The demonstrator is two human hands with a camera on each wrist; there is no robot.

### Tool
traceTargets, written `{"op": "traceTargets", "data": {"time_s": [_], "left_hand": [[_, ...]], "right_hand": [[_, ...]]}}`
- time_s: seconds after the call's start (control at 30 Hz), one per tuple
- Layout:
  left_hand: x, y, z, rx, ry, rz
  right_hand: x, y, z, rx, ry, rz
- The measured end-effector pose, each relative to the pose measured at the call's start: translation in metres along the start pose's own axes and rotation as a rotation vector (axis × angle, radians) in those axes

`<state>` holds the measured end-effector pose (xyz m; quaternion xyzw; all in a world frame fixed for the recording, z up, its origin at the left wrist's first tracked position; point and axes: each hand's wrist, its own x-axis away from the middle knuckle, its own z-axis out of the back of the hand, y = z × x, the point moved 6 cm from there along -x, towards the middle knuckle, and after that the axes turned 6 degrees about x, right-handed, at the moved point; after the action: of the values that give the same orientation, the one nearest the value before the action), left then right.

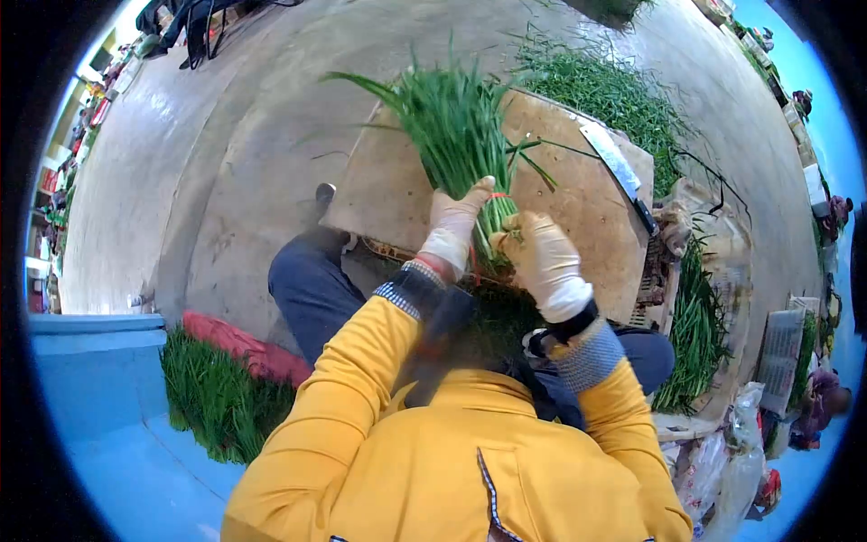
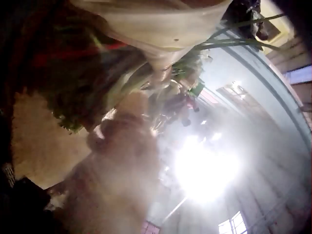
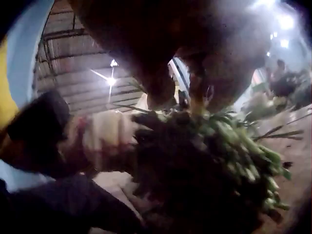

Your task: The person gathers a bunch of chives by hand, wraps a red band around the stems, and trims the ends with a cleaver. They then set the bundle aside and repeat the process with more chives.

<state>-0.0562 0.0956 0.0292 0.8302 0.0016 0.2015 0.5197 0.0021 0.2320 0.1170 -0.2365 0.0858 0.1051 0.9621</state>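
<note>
A leafy bunch of green chives (image 1: pixel 452 126) stands tilted over the board, its leaf tips pointing away from the body. A red band (image 1: pixel 499 195) circles the lower stems. My gloved left hand (image 1: pixel 454 221) grips the bunch just above that band, thumb across the front. At the cut ends, the gloved right hand (image 1: pixel 545 257) has its fingers curled and pinches at the stems. Pale stem ends (image 3: pixel 243 161) show close under the right hand's fingers (image 3: pixel 161 90) in the right wrist view. Glare and blur hide much of the grip in the left wrist view.
A wooden board (image 1: pixel 578 203) lies in front, with a knife (image 1: pixel 614 161) along its right edge. Loose green trimmings (image 1: pixel 605 99) are heaped behind it. More chives (image 1: pixel 695 325) lie at the right, others (image 1: pixel 217 393) beside a red cloth (image 1: pixel 244 348) at the left.
</note>
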Motion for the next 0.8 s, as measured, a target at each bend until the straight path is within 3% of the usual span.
{"op": "traceTargets", "data": {"time_s": [0.07, 0.13, 0.2, 0.23, 0.33, 0.4, 0.53, 0.6, 0.73, 0.8], "left_hand": [[-0.017, -0.020, 0.009, -0.018, -0.032, 0.041], [0.000, -0.002, 0.004, -0.034, -0.025, 0.024], [-0.011, -0.014, 0.004, -0.069, -0.056, 0.010], [-0.009, -0.013, 0.002, -0.113, -0.033, 0.000], [0.005, -0.001, 0.000, -0.182, 0.023, 0.004], [0.007, -0.001, -0.003, 0.008, -0.096, 0.045], [-0.008, -0.013, 0.009, -0.047, -0.055, 0.083], [-0.009, -0.016, 0.009, -0.059, -0.046, 0.124], [-0.011, -0.005, 0.013, -0.149, -0.030, 0.098], [-0.009, -0.007, 0.004, 0.032, -0.126, 0.278]], "right_hand": [[0.004, 0.010, -0.017, -0.046, 0.003, -0.038], [-0.001, 0.001, -0.017, -0.092, 0.001, -0.064], [-0.009, -0.010, -0.018, 0.372, -0.126, -0.010], [-0.010, -0.007, -0.030, 0.415, -0.102, 0.037], [-0.018, -0.016, -0.030, 0.404, -0.048, 0.110], [-0.017, -0.013, -0.027, 0.328, -0.050, 0.093], [-0.002, -0.002, -0.033, 0.244, -0.147, 0.028], [0.006, -0.002, -0.028, 0.214, -0.041, 0.040], [0.016, -0.009, -0.030, 0.230, -0.014, 0.105], [0.018, -0.007, -0.034, 0.171, 0.018, 0.147]]}}
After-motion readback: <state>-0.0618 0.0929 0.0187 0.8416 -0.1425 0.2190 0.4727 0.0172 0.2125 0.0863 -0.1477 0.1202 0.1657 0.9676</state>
